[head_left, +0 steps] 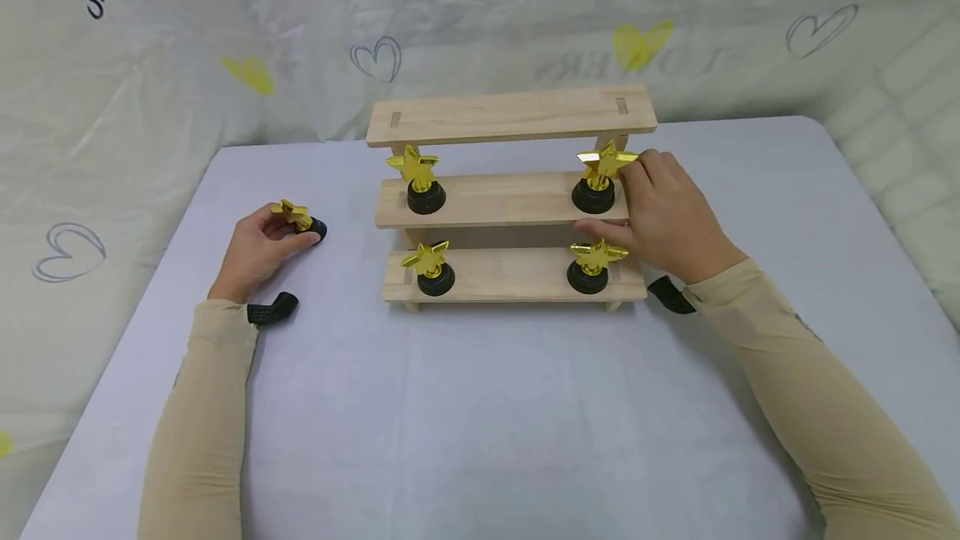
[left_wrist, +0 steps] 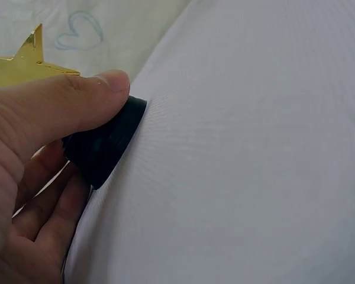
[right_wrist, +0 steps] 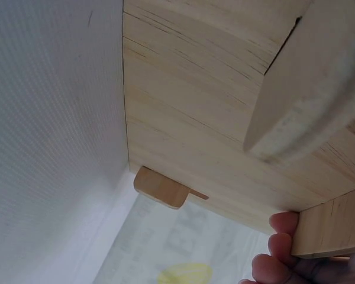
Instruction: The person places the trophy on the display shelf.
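Note:
My left hand pinches a small gold star trophy with a black base, over the left of the table. In the left wrist view the thumb presses on the black base, which is tilted close to the white cloth. A three-tier wooden shelf stands at centre. My right hand grips its right end at the middle tier, thumb in front. The right wrist view shows the fingertips curled around the wood. Beside that hand stands a star trophy on the middle tier.
Another trophy stands at the middle tier's left. The bottom tier bears one trophy at left and one at right. A white cloth covers the table. Behind it hangs a printed pale curtain.

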`<act>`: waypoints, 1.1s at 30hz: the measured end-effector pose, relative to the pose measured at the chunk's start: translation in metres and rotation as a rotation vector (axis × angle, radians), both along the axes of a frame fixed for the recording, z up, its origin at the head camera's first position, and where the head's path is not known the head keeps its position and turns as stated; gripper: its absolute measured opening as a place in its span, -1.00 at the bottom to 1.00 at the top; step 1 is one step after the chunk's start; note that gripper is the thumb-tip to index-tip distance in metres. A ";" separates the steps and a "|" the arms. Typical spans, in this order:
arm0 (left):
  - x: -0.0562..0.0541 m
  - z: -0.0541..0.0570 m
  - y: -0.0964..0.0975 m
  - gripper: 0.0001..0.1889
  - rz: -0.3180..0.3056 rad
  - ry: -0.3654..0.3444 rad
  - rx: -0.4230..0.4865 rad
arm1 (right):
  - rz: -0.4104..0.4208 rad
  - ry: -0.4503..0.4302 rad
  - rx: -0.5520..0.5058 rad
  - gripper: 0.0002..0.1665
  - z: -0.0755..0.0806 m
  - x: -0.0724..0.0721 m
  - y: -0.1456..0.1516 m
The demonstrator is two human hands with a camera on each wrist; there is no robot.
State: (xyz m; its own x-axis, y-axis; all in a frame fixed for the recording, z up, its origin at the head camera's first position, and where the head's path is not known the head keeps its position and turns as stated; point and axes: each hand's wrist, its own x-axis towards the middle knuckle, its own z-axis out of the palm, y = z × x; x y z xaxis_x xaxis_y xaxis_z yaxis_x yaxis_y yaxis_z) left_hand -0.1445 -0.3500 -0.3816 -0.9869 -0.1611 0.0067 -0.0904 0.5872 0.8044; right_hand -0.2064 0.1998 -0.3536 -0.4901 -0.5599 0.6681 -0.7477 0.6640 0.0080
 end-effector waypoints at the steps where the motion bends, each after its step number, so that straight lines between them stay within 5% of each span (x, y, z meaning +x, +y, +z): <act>1: 0.000 -0.001 0.000 -0.49 0.002 0.008 -0.003 | 0.000 0.002 0.000 0.12 0.000 0.000 0.000; 18: 0.000 -0.003 -0.005 -0.45 -0.017 0.038 0.056 | 0.003 0.016 -0.041 0.13 0.000 0.000 -0.004; 33: -0.001 -0.006 -0.004 -0.54 0.049 0.116 0.066 | -0.003 -0.021 -0.044 0.14 -0.001 0.000 -0.002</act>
State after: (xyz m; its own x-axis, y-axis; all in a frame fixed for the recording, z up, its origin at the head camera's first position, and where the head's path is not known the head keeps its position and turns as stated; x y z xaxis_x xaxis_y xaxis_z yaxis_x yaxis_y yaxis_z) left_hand -0.1455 -0.3543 -0.3877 -0.9710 -0.2131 0.1082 -0.0218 0.5299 0.8478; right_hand -0.2065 0.1974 -0.3545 -0.5058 -0.5288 0.6816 -0.7452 0.6658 -0.0365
